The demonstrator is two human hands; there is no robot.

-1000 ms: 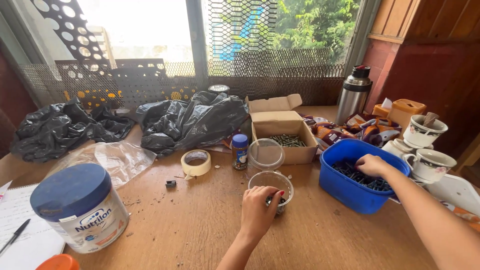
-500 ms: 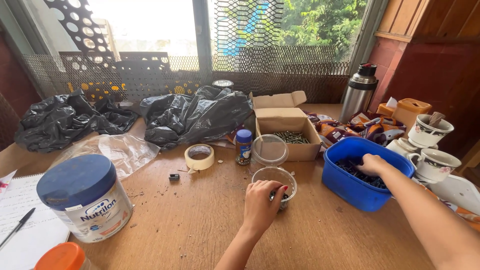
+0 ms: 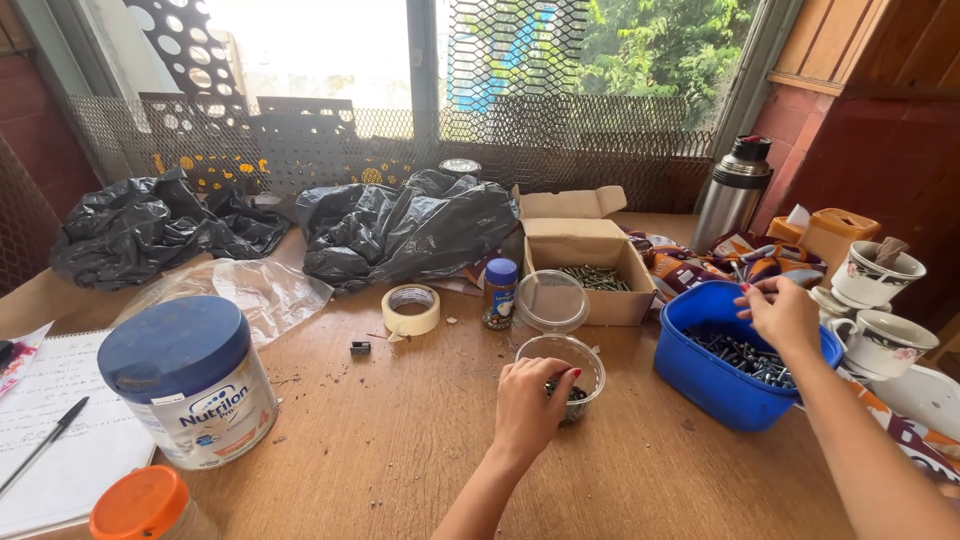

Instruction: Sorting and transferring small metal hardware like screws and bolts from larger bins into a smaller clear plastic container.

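My left hand [image 3: 528,405] curls over the near rim of a small clear plastic cup [image 3: 585,358] that stands on the wooden table and holds a few dark screws. My right hand [image 3: 782,312] hovers just above a blue plastic tub [image 3: 705,372] of dark screws at the right. Its fingers are pinched together on a few of those screws. A clear round lid [image 3: 555,300] leans just behind the cup.
Behind the cup stand an open cardboard box [image 3: 588,300] of screws, a small blue-capped jar [image 3: 499,294] and a tape roll [image 3: 411,310]. A blue-lidded white tin [image 3: 190,385], a notebook with pen [image 3: 50,435] and black bags [image 3: 400,235] lie left. A thermos [image 3: 732,195] and cups [image 3: 885,342] stand right.
My right hand has lifted out of the blue tub with its fingers pinched on screws. My left hand stays on the clear cup. The view shifted slightly.
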